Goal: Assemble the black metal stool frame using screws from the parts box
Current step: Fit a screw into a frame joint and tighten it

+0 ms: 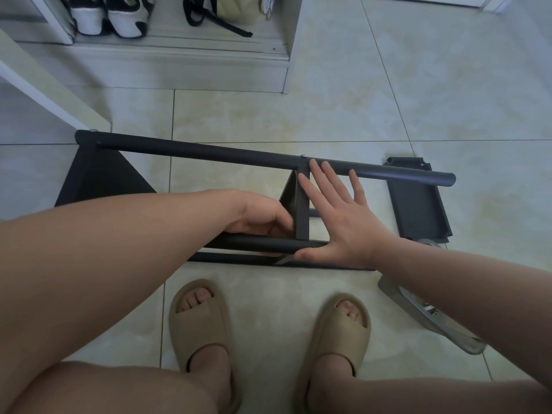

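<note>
open tile floor [343,115] spreads beyond the stool frame [191,152], which lies on its side just ahead of our slippers [200,324], its right end beside a black tray [418,201]. our left hand [260,216] grips the near tube [268,243]; our right hand [340,225] rests flat on it, fingers spread.

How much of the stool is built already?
Partly built. Done: the long tube joins the cross piece, with a screw head showing at the joint. In hand: the left hand grips the lower tube while the right hand, fingers straight, rests across both tubes. Left: a loose black panel lies on the floor, not attached.
</note>
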Demonstrator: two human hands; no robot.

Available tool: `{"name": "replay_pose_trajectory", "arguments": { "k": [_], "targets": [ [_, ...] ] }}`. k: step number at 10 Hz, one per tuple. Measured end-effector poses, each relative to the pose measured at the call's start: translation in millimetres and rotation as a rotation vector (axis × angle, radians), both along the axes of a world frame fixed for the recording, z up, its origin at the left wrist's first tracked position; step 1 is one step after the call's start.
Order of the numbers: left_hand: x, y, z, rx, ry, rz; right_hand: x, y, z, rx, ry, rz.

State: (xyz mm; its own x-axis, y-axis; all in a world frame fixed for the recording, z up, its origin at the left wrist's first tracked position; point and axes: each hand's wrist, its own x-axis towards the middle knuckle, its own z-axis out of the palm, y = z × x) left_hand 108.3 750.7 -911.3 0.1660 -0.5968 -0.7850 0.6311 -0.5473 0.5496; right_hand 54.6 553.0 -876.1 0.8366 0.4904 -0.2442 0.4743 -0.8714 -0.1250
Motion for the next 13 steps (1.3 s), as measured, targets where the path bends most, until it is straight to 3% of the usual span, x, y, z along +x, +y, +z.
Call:
{"name": "replay_pose_trajectory", "arguments": {
  "k": [2,5,7,10,12,13],
  "targets": [
    [-0.8,-1.7,-1.6,0.081,-0.121,-0.055,0.1,-0.5,0.1,-0.004,0.001,0.0],
    [0.9,0.6,-2.8,0.007,0.029,0.017,-0.3,-0.5,-0.6,-0.001,-0.004,0.0],
    [-1.2,-3.3,0.7,0.073,-0.082,-0.031,0.1,-0.3,0.5,-0.005,0.004,-0.001],
    [-0.9,0.1,-0.8,0.028,0.014,0.009,-0.1,0.0,1.8,-0.011,0.011,-0.003],
    [-2.5,-3.3,0.6,0.059,-0.135,-0.03,-0.2,0.4,2.9,-0.014,0.017,-0.003],
    [-2.6,-2.0,2.1,0.048,-0.114,-0.045,-0.5,0.8,3.5,-0.017,0.02,-0.005]
  ]
}}
